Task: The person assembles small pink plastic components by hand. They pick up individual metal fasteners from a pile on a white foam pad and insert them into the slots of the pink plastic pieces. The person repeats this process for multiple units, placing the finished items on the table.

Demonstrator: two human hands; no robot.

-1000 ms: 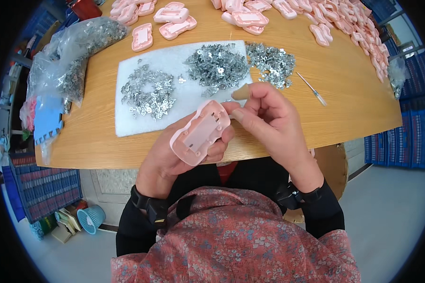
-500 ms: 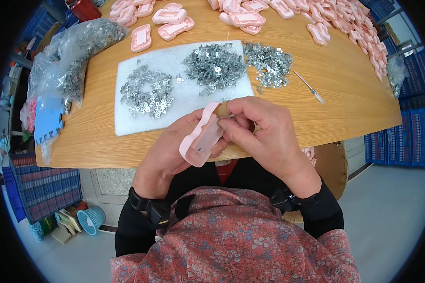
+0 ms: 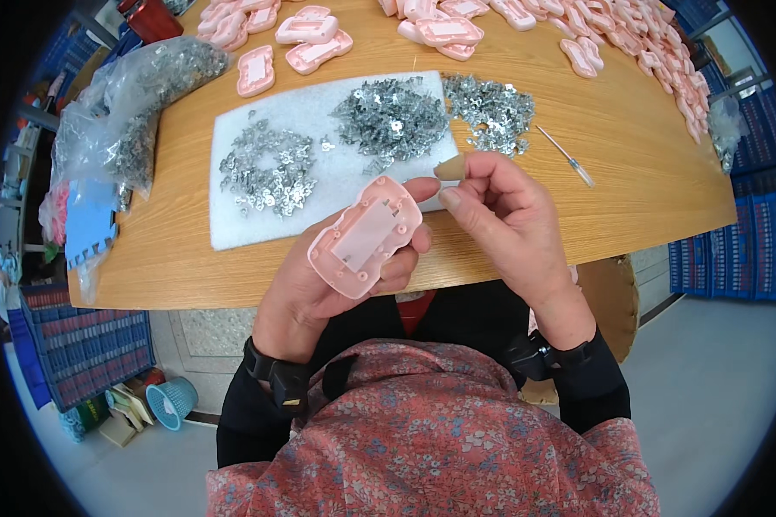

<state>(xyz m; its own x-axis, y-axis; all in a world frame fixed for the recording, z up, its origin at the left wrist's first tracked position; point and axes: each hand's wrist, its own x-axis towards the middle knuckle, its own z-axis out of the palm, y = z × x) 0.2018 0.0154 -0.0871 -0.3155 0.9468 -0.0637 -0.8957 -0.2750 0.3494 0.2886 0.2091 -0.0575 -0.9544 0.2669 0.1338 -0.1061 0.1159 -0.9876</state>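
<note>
My left hand [image 3: 297, 289] is closed around a pale pink plastic casing [image 3: 326, 269], its hollow inner side turned up. Inside the casing are a flat rectangular panel, small round posts and metal bits at the panel's ends. To its right, my right hand [image 3: 509, 220] is apart from the casing, fingers curled and a gap between thumb and index fingertip; I make out nothing held there. A brown cover sits on that index fingertip. Beyond the hands, a white foam pad [image 3: 233, 226] bears a looser pile of small metal pieces [image 3: 272, 172] and a denser pile [image 3: 392, 121].
Another heap of metal pieces [image 3: 494, 112] lies right of the pad, near a thin screwdriver [image 3: 567, 157]. Many pink casings [image 3: 629, 47] cover the table's far side. At left are plastic bags of metal parts [image 3: 134, 103] and a blue foam mat [image 3: 90, 211].
My right hand has come off the casing and moved right. My left hand has turned the casing from on edge to lying flatter, its inside facing up.
</note>
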